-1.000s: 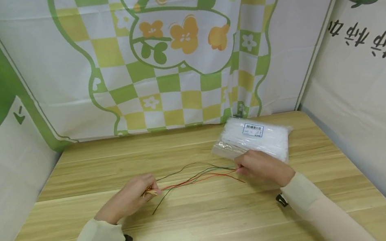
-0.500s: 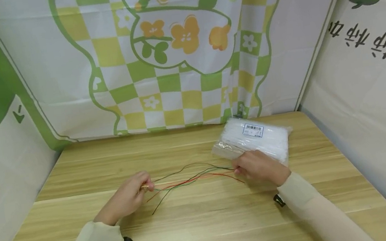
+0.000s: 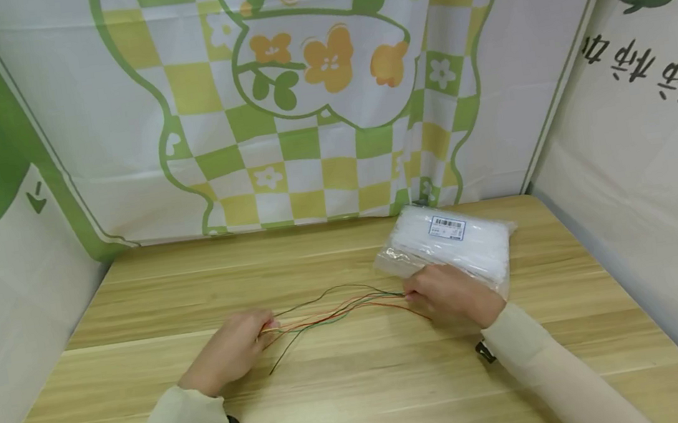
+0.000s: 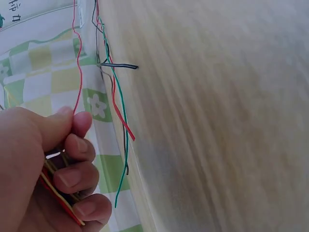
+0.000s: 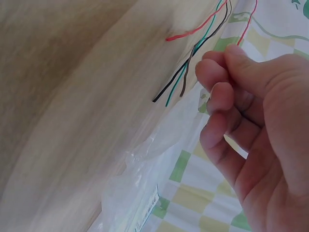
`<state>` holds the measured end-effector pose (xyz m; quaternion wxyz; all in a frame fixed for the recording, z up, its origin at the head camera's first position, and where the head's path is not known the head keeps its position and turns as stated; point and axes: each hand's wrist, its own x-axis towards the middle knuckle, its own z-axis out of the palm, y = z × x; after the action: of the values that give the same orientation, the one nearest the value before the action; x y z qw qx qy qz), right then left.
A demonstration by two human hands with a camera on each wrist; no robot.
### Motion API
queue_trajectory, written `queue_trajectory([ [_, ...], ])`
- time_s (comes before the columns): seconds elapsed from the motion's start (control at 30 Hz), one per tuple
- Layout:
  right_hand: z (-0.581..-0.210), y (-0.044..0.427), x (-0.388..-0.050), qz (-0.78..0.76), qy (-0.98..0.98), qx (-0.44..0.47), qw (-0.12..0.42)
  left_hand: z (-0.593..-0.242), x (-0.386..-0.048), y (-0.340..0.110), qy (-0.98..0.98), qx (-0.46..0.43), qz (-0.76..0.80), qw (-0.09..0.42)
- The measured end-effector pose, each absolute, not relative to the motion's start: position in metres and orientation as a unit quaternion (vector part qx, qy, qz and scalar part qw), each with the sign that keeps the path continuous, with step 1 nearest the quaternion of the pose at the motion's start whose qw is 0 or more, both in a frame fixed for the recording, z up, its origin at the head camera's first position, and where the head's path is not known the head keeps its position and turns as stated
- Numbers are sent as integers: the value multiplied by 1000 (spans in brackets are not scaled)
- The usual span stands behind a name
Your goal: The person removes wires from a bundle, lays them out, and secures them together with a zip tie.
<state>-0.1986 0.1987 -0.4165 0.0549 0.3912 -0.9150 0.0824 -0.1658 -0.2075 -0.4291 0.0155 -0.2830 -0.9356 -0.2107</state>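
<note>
While, in the head view, loose wires (image 3: 330, 320) lie crosswise between your left hand (image 3: 231, 348) and right hand (image 3: 453, 291), near both, a bag (image 3: 487, 248) with unreadable label (image 3: 447, 228) lies just beyond the right; the curtain (image 3: 325, 112) shows "cky". By left wrist view, your left hand pinches a red wire (image 4: 80, 79), enclosing yellow strands (image 4: 59, 194); by right wrist view, your right hand pinches red wire too.

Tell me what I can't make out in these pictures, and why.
- Left wrist view: part of the red and yellow wires, hidden by the left hand.
- Head view: the fine print on the white label, too small to read.
- Right wrist view: the rest of the clear plastic bag, cut off by the bottom edge.
</note>
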Motion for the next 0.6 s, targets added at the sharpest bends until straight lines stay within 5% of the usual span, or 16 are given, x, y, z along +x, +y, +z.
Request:
queue_trajectory([
  [0.6, -422, 197, -198, 81, -920, 382, 35, -424, -168, -212, -954, -235, -185, -34],
])
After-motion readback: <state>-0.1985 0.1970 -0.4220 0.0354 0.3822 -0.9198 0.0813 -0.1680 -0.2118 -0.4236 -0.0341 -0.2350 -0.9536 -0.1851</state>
